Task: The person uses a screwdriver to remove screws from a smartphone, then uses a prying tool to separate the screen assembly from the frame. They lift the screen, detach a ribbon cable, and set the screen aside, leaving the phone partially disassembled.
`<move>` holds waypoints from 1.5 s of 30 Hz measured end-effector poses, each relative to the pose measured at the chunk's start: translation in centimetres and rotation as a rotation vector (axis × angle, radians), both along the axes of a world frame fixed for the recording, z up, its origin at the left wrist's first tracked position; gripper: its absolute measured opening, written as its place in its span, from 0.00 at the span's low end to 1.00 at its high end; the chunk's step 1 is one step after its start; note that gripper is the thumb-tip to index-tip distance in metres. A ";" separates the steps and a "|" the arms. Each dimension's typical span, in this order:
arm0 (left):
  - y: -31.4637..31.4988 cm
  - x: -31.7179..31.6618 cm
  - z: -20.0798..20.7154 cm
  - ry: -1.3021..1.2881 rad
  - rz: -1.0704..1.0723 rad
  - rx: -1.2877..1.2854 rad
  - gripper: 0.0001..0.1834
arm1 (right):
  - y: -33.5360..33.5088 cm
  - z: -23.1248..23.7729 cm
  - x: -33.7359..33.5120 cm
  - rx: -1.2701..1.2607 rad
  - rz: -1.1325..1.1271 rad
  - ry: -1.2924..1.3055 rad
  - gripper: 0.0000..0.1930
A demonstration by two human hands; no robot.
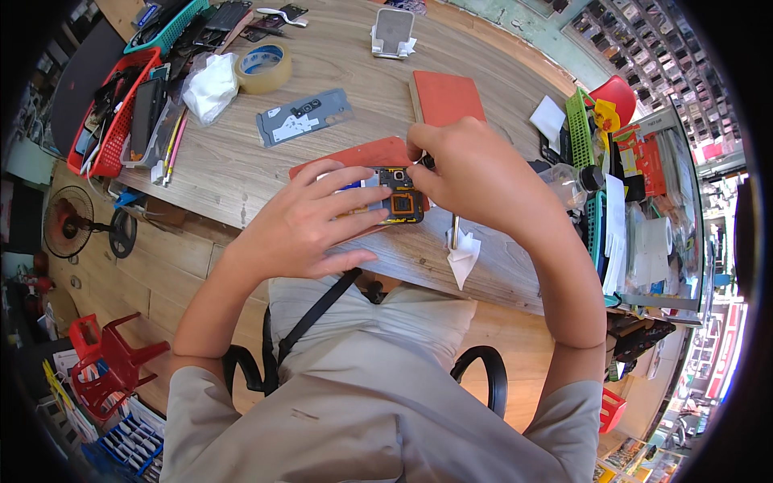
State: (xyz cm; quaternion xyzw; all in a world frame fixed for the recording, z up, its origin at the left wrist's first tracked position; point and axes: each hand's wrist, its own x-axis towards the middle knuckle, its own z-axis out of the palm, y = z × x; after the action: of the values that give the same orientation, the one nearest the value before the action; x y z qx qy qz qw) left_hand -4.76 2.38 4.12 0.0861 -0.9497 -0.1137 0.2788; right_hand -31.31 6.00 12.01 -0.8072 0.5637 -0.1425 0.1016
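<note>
An opened phone (403, 208) lies on a reddish pad (382, 150) near the table's front edge, its dark inner frame, camera and orange-edged part showing. Across its left portion rest the spread fingers of my left hand (310, 211), with the thumb stretched out apart from it. My right hand (467, 165) bends over the phone's upper right corner, thumb and fingers pinched; a small dark piece shows at the fingertips, too hidden to name. Beyond my left hand lies a grey phone back cover (306, 117). A thin metal rod (455, 232) and a white tissue (464, 262) are below my right hand.
A red-orange box (448, 98) and a phone on a white stand (393, 34) are farther back. At left are a tape roll (264, 69), a plastic bag (211, 88) and a red basket (121, 113) of phones. A green basket (580, 121) and clear bottle (568, 183) stand right.
</note>
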 end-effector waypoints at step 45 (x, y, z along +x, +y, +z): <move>-3.0 -3.0 0.9 0.133 0.198 0.399 0.11 | 1.0 -0.2 -1.2 -0.088 0.087 0.000 0.13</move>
State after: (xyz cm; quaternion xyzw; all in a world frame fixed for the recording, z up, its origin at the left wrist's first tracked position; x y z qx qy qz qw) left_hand -7.76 -0.64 5.02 0.2247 -0.8748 -0.2765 0.3282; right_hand -32.47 7.02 11.82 -0.8348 0.5212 -0.1624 0.0722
